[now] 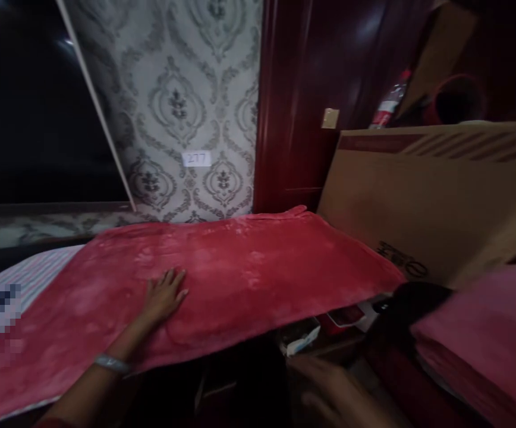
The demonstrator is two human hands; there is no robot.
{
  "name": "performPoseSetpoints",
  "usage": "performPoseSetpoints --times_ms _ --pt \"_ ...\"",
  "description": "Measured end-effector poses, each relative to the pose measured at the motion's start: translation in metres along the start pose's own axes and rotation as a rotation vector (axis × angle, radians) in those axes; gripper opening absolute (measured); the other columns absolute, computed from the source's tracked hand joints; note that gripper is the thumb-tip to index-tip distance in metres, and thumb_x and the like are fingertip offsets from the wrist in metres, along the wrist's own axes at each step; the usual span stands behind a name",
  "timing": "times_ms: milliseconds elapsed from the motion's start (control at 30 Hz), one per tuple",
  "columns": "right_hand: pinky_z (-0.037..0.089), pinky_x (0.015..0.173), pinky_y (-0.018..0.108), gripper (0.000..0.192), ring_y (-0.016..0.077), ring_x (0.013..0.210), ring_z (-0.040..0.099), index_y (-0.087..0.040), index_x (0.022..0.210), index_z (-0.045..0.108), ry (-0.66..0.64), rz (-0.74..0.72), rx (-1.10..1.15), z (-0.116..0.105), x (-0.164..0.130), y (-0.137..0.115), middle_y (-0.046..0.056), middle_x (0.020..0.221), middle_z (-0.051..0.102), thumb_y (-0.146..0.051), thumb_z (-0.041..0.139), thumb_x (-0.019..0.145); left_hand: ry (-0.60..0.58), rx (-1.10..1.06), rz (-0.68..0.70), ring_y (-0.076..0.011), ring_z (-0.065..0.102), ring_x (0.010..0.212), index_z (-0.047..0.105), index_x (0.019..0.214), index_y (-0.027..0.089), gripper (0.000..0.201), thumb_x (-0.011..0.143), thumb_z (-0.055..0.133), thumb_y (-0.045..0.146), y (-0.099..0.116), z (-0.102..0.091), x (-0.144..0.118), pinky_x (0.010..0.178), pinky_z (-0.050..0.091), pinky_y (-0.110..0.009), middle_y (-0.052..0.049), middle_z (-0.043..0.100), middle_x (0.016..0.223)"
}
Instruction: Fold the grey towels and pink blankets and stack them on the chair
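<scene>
A red plush blanket [258, 267] lies spread over a surface against the wall, its front edge hanging over dark space. My left hand [165, 292] rests flat on the blanket with its fingers spread; a silvery band [112, 363] circles that wrist. Below the blanket's front edge, at the lower right, my right hand [324, 380] is smeared by motion and apart from the cloth. Near it, under the blanket's edge, is a small box-like item [302, 337] with a pale blue and white side. Whether the right hand holds anything is unclear.
A large cardboard box [427, 202] stands at the right, with a red-labelled bottle [388, 107] behind it. A pink folded cloth [490, 339] lies at the lower right. A dark screen [44, 113] is at the left. Striped fabric [39, 270] shows beside the blanket.
</scene>
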State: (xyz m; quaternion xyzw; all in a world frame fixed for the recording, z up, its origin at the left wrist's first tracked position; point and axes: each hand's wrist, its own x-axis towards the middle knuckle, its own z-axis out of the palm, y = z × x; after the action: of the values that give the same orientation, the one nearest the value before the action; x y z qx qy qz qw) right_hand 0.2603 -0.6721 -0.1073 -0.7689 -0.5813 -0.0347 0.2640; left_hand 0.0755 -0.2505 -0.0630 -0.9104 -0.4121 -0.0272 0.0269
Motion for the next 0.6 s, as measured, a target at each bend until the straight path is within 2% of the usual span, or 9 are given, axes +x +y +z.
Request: performPoseSetpoints --times_ms 67,100,200,300,367,433,500,600 --pt "0.06 0.096 0.044 0.058 0.0291 0.119 0.065 -0.058 0.146 0.041 -0.105 -0.042 0.133 0.008 0.044 -0.004 -0.009 0.137 0.062 -0.043 0.052 0.092 -0.057 -0.008 -0.031 -0.0347 0.024 0.153 0.04 0.154 0.021 0.061 0.097 0.038 0.04 -0.016 0.004 -0.009 0.119 0.02 -0.064 -0.016 0.029 0.164" --pt "0.058 0.098 0.047 0.056 0.0302 0.122 0.063 -0.056 0.147 0.043 -0.115 -0.074 0.179 0.013 0.069 -0.005 -0.007 0.138 0.062 -0.045 0.051 0.092 -0.082 -0.019 -0.034 -0.0347 0.023 0.153 0.039 0.155 0.022 0.06 0.097 0.038 0.04 -0.023 0.005 -0.014 0.119 0.02 -0.064 -0.015 0.027 0.165" --pt "0.053 0.103 0.055 0.052 0.0315 0.127 0.06 -0.041 0.146 0.053 -0.015 -0.133 0.185 0.04 0.143 -0.007 0.002 0.139 0.062 -0.046 0.042 0.095 -0.115 -0.061 -0.019 -0.0334 0.019 0.154 0.036 0.156 0.024 0.06 0.099 0.035 0.04 -0.037 0.007 -0.027 0.119 0.02 -0.066 -0.012 0.022 0.167" --pt "0.046 0.109 0.057 0.054 0.0322 0.133 0.056 -0.021 0.142 0.059 0.037 -0.116 0.105 0.08 0.198 -0.004 0.014 0.142 0.06 -0.039 0.04 0.094 -0.121 -0.085 0.012 -0.0323 0.018 0.155 0.034 0.157 0.022 0.061 0.099 0.035 0.041 -0.043 0.008 -0.034 0.12 0.018 -0.064 -0.013 0.021 0.167" --pt "0.043 0.111 0.058 0.056 0.0326 0.136 0.051 -0.019 0.142 0.058 0.045 -0.054 0.01 0.106 0.217 0.001 0.016 0.146 0.056 -0.038 0.042 0.092 -0.121 -0.097 0.037 -0.0323 0.018 0.155 0.034 0.157 0.021 0.063 0.099 0.036 0.044 -0.049 0.009 -0.036 0.121 0.017 -0.063 -0.014 0.021 0.167" --pt "0.041 0.111 0.059 0.057 0.0326 0.141 0.046 -0.021 0.144 0.055 0.024 0.027 -0.093 0.128 0.223 0.007 0.014 0.15 0.052 -0.04 0.041 0.092 -0.098 -0.097 0.026 -0.0328 0.018 0.155 0.035 0.157 0.023 0.064 0.098 0.04 0.047 -0.061 0.009 -0.036 0.122 0.018 -0.061 -0.014 0.022 0.167" --pt "0.038 0.112 0.06 0.058 0.0327 0.143 0.043 -0.024 0.145 0.055 -0.024 0.087 -0.178 0.143 0.219 0.013 0.013 0.152 0.05 -0.044 0.039 0.093 -0.062 -0.076 -0.021 -0.0338 0.018 0.154 0.037 0.156 0.024 0.064 0.097 0.042 0.049 -0.082 0.01 -0.034 0.122 0.018 -0.061 -0.014 0.024 0.166" --pt "0.037 0.113 0.058 0.061 0.0321 0.144 0.042 -0.027 0.144 0.056 -0.055 0.087 -0.23 0.156 0.209 0.022 0.01 0.153 0.048 -0.051 0.036 0.093 -0.034 -0.043 -0.135 -0.0357 0.019 0.154 0.035 0.157 0.021 0.065 0.098 0.04 0.048 -0.126 0.011 -0.031 0.12 0.018 -0.063 -0.016 0.025 0.166"
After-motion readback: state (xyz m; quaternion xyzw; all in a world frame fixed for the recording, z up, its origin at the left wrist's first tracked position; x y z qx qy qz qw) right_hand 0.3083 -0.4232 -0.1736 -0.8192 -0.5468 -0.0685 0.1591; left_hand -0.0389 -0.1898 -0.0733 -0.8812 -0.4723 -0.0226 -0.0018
